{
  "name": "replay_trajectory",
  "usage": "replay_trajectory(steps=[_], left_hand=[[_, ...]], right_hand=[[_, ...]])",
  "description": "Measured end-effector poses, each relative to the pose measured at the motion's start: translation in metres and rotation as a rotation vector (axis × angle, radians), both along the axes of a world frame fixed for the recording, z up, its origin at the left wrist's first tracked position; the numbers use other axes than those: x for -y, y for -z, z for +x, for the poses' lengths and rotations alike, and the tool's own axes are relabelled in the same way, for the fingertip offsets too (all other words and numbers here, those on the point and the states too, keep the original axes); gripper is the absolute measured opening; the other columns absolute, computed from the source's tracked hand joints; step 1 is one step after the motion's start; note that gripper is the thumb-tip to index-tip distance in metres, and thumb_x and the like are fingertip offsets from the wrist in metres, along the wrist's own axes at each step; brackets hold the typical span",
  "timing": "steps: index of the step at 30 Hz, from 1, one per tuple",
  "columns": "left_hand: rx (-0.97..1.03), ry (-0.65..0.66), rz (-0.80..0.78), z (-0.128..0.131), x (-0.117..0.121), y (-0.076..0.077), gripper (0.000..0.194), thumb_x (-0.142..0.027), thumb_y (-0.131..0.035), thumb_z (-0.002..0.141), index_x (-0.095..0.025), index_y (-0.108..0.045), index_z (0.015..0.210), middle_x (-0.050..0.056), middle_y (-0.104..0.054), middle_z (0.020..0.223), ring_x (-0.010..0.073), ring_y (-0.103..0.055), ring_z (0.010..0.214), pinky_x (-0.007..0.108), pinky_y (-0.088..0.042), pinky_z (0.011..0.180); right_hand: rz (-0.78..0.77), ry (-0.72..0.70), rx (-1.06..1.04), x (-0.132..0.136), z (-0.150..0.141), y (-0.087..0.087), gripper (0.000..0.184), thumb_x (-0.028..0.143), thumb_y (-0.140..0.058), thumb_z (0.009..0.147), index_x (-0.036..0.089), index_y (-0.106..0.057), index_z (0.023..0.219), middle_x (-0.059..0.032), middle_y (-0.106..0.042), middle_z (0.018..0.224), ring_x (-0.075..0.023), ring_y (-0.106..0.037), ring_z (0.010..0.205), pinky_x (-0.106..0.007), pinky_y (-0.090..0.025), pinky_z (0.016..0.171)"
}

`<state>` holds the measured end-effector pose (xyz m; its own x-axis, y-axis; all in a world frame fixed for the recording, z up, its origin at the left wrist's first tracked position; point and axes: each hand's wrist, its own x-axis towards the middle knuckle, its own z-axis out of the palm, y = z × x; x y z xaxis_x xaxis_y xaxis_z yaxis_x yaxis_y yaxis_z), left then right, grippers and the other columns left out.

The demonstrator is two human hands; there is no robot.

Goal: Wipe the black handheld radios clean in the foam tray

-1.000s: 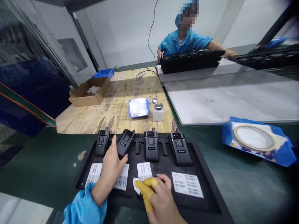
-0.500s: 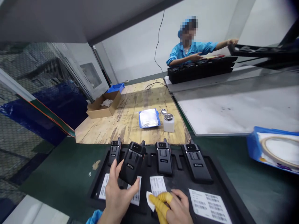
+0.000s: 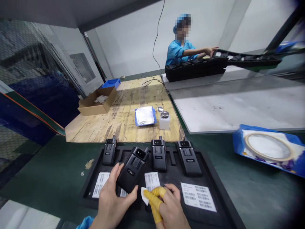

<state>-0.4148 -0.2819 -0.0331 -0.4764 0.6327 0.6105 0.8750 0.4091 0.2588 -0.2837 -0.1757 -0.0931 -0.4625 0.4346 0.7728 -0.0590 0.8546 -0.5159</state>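
Note:
My left hand (image 3: pixel 110 200) grips a black handheld radio (image 3: pixel 132 169), lifted and tilted above a black tray (image 3: pixel 214 187). My right hand (image 3: pixel 166 206), with yellow finger cots on two fingers, pinches a small white cloth (image 3: pixel 144 195) just right of the radio's lower end. Three more black radios stand in the tray's slots: one on the left (image 3: pixel 109 154), one in the middle (image 3: pixel 158 154), one on the right (image 3: pixel 188 157). White barcode labels (image 3: pixel 197 192) lie on the tray in front of them.
A blue pack with a tape ring (image 3: pixel 267 147) lies at right on the green mat. On the wooden board sit a white dispenser bottle (image 3: pixel 164 120), a blue pack of wipes (image 3: pixel 145 115) and a cardboard box (image 3: pixel 96 100). A co-worker in blue (image 3: pixel 181 47) handles black trays (image 3: pixel 194 68) at the back.
My left hand closed on the second radio and lifted it out of its slot, tilting it toward the right hand. The co-worker reached to the right across the far trays.

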Motion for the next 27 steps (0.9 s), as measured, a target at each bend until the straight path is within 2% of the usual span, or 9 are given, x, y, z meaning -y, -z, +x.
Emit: replay_trajectory(steps=[4,8,14,19,23,27], left_hand=[[0.009,0.021,-0.024,0.002,0.007,0.002,0.064,-0.038,-0.061,0.077,-0.014,-0.037,0.131,0.016,-0.07,0.103,0.0251,-0.069,0.089,0.036,-0.058,0.078],[0.078,0.098,-0.075,0.004,0.018,0.0,0.066,-0.035,-0.063,0.074,-0.016,-0.036,0.132,0.013,-0.07,0.105,0.0232,-0.068,0.093,0.034,-0.056,0.082],[0.251,0.399,-0.259,0.01,0.036,-0.003,0.063,-0.027,-0.07,0.064,-0.022,-0.046,0.122,0.006,-0.071,0.104,0.0218,-0.07,0.089,0.027,-0.056,0.081],[0.331,0.59,-0.344,0.012,0.042,0.006,0.054,-0.025,-0.07,0.067,-0.024,-0.047,0.116,0.009,-0.069,0.11,0.0226,-0.069,0.091,0.027,-0.058,0.079],[0.368,0.641,-0.396,0.012,0.043,0.008,0.053,-0.027,-0.068,0.072,-0.025,-0.043,0.119,0.01,-0.066,0.114,0.0221,-0.068,0.096,0.028,-0.058,0.08],[0.343,0.592,-0.463,0.01,0.04,0.007,0.061,-0.028,-0.07,0.069,-0.026,-0.044,0.124,0.007,-0.067,0.106,0.0237,-0.067,0.092,0.033,-0.058,0.076]], right_hand=[[0.026,-0.018,0.032,0.001,0.002,-0.002,0.041,0.005,-0.041,0.073,0.019,-0.065,0.104,-0.001,-0.056,0.075,-0.0136,-0.052,0.07,-0.036,-0.03,0.083],[0.092,-0.051,0.096,-0.011,0.026,-0.012,0.039,0.005,-0.041,0.076,0.016,-0.062,0.106,-0.0017,-0.057,0.08,-0.0135,-0.053,0.073,-0.038,-0.029,0.086],[0.01,0.09,0.239,-0.045,0.075,-0.023,0.039,0.003,-0.044,0.08,0.02,-0.059,0.11,-0.0033,-0.056,0.091,-0.0156,-0.052,0.086,-0.038,-0.031,0.089],[-0.12,0.013,0.368,-0.051,0.087,-0.016,0.044,0.0,-0.044,0.082,0.025,-0.06,0.113,-0.0015,-0.058,0.092,-0.0142,-0.053,0.09,-0.036,-0.029,0.09],[-0.132,-0.054,0.389,-0.045,0.085,-0.013,0.048,-0.004,-0.041,0.078,0.024,-0.062,0.112,-0.001,-0.059,0.091,-0.0127,-0.053,0.087,-0.036,-0.028,0.091],[-0.103,-0.065,0.385,-0.042,0.084,-0.013,0.05,-0.006,-0.039,0.074,0.022,-0.065,0.106,-0.0018,-0.059,0.091,-0.0121,-0.053,0.087,-0.035,-0.027,0.091]])
